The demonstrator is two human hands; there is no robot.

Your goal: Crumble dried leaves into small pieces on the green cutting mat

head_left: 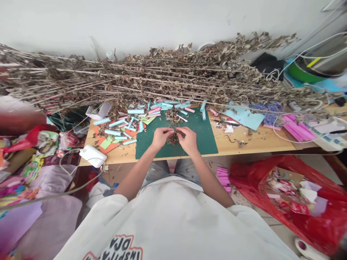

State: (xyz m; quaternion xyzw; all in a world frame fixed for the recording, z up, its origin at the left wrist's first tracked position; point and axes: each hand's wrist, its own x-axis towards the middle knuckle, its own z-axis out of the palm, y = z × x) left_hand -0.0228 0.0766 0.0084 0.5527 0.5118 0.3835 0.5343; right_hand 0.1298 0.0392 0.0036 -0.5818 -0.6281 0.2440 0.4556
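Both hands meet over a green cutting mat (189, 144) at the front of the wooden table. My left hand (161, 138) is closed in a pinch on bits of dried leaf, thumb and fingertips together. Close beside it, my right hand (187, 139) also pinches dried leaf. Below the fingertips lies a small heap of crumbled dried leaves (171, 140). Another clump of dried leaves (172, 115) rests farther back on the mat. Rolled paper tubes in light blue (135, 111) and pink (154, 111) are scattered behind and to the left of the mat.
Long dried plant stalks (151, 77) span the table's back. A white power bank (93, 156) with a cable lies at the left front corner. Right of the mat are a blue paper sheet (248, 116) and pink rolls (296, 127). A red plastic bag (249, 173) of scraps stands at lower right.
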